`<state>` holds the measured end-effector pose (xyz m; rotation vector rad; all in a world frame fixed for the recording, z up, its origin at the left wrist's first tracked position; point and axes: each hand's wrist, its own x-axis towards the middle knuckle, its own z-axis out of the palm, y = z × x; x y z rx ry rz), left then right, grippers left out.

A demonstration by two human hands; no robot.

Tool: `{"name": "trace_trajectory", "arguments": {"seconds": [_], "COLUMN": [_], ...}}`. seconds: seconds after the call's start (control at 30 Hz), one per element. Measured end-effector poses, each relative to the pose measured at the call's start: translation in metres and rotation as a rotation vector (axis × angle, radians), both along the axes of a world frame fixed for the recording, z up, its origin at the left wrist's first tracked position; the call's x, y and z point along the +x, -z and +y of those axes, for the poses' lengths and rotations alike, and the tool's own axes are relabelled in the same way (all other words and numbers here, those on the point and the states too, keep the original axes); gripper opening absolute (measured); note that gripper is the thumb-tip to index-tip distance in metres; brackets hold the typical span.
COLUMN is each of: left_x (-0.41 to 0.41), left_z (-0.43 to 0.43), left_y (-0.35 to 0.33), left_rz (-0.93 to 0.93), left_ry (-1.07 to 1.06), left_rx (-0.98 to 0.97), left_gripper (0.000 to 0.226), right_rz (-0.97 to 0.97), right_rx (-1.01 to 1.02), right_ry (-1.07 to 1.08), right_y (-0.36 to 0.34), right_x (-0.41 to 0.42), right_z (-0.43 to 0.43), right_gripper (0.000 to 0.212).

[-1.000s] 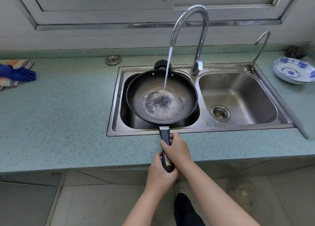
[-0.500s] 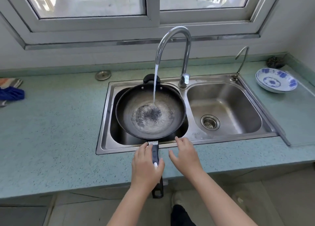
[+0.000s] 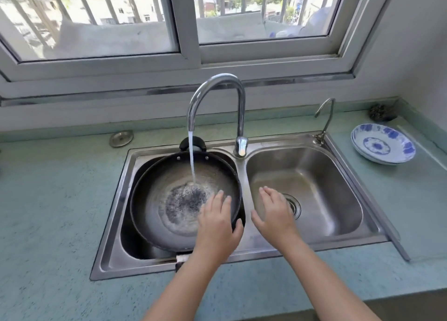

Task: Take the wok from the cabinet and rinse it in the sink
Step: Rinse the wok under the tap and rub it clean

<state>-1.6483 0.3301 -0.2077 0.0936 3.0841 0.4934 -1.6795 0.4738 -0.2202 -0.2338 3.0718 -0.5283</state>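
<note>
A black wok (image 3: 167, 185) lies in the left basin of the steel double sink (image 3: 116, 199). Its small loop handle points to the back, and my left forearm hides most of its long handle. Water runs from the tall chrome tap (image 3: 217, 95) into the wok and pools at its bottom. My left hand (image 3: 217, 224) hovers over the wok's near right rim with fingers straight, holding nothing; whether it touches the rim is unclear. My right hand (image 3: 273, 212) is spread open above the divider and the right basin, also holding nothing.
A round metal sink strainer lid (image 3: 121, 138) lies on the green counter (image 3: 48, 212) behind the sink at the left. A small second tap (image 3: 325, 117) stands at the sink's back right corner. Blue-and-white plates (image 3: 383, 143) and a dark scrubber (image 3: 382, 112) sit at the right.
Both hands let go of the wok's long handle and moved forward over the sink. The wok now lies in the left basin by itself. The camera view tilted up toward the window.
</note>
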Motion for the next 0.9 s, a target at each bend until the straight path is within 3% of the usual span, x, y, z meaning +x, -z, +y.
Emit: {"name": "trace_trajectory", "arguments": {"seconds": [0.43,0.57,0.77,0.9], "left_x": [-0.074,-0.083,-0.088,-0.084], "left_z": [0.010,0.008,0.006,0.005], "left_y": [0.008,0.008,0.014,0.017], "left_rz": [0.063,0.067,0.070,0.014], "left_ry": [-0.079,-0.106,-0.124,-0.118], "left_rx": [-0.196,-0.213,-0.193,-0.176], "left_gripper": [0.051,0.060,0.049,0.055], "right_rz": [-0.035,-0.050,-0.031,0.022], "right_rx": [0.068,0.097,0.169,0.201], "right_ry": [-0.182,-0.215,-0.196,-0.159], "right_y": [0.002,0.005,0.021,0.028], "right_x": [-0.095,-0.111,-0.116,-0.110], "right_z": [-0.008,-0.013,-0.017,-0.020], "right_gripper": [0.065,0.067,0.071,0.074]}}
